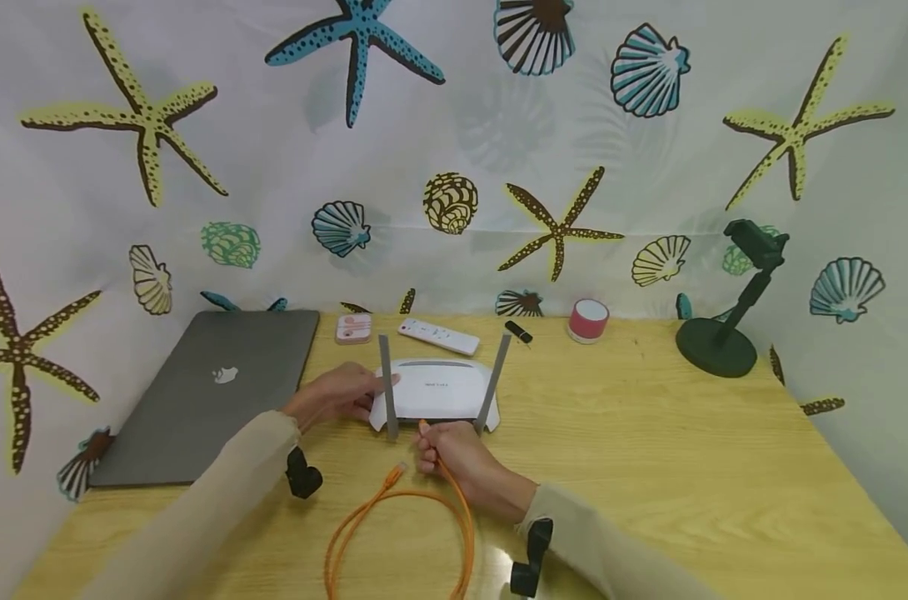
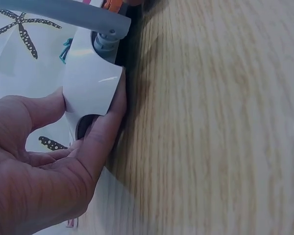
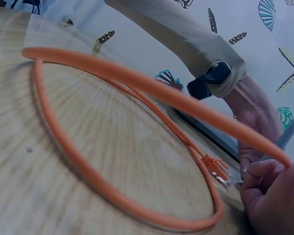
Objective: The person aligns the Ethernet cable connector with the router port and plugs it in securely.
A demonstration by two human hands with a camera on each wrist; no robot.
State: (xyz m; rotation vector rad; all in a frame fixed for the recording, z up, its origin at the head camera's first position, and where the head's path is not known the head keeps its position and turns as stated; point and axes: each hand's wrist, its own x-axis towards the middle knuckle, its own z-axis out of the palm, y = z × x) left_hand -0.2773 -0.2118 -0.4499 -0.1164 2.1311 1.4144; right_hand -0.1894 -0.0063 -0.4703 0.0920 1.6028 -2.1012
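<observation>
A white router with two grey antennas lies on the table, its near edge toward me. My left hand grips its left end; in the left wrist view the thumb presses one face of the router and the fingers curl round the underside. My right hand pinches one end of an orange network cable right at the router's near edge. The fingers mostly hide that end, and I cannot tell whether it sits in a port. The cable's other plug lies loose on the table, left of my right hand.
A closed grey laptop lies at the left. Behind the router are a boxed pair of earphones, a white remote, a black USB stick and a small red-and-white cylinder. A black stand is at the back right.
</observation>
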